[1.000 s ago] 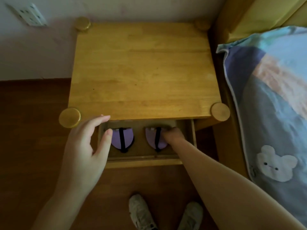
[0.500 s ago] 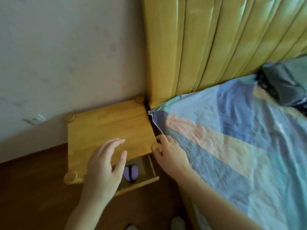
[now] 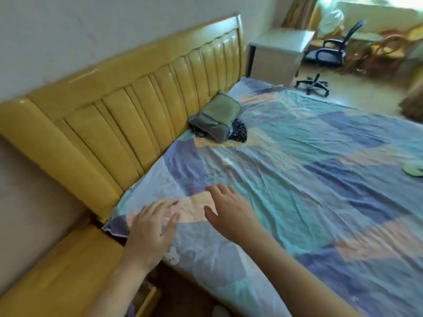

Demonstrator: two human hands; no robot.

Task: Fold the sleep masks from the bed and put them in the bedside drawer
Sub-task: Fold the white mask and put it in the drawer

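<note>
We see the left hand (image 3: 150,227) and right hand (image 3: 229,209), both spread and empty, low centre over the bed (image 3: 320,179). We judge they reach for another mask; none is clearly visible.

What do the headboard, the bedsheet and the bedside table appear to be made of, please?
The headboard looks like padded yellow leather or vinyl, glossy, with vertical ribs and highlights. The bedsheet seems thin woven cloth, matte, creased, printed in pastel blocks. The bedside table appears to be light varnished wood, though blur hides its grain here.
</note>
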